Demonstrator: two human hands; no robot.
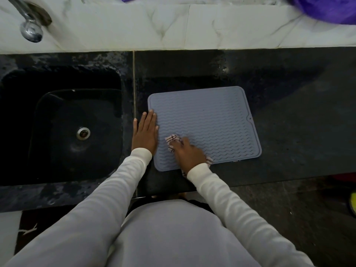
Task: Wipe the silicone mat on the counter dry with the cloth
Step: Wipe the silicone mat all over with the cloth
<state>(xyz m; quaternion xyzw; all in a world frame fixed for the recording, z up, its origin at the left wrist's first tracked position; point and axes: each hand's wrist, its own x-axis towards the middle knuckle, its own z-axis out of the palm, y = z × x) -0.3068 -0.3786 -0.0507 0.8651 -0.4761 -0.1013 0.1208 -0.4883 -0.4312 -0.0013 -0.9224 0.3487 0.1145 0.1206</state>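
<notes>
On the dark tabletop (289, 151), just right of the sink (77, 132), lies the grey mat (208, 120), ridged side up. Left hand (145, 132) is spread flat, fingers straight, pressing across the mat's left edge, probably pinning it so it won't skid under the rubbing. Right hand (187, 153) sits on the near-left part of the mat, fingers curled over a bunched striped cloth (172, 140) and pressing it down; cloth shows ahead of the fingers and trails back under the wrist. Most of the far and right ridges sit uncovered, likely yet to be wiped.
</notes>
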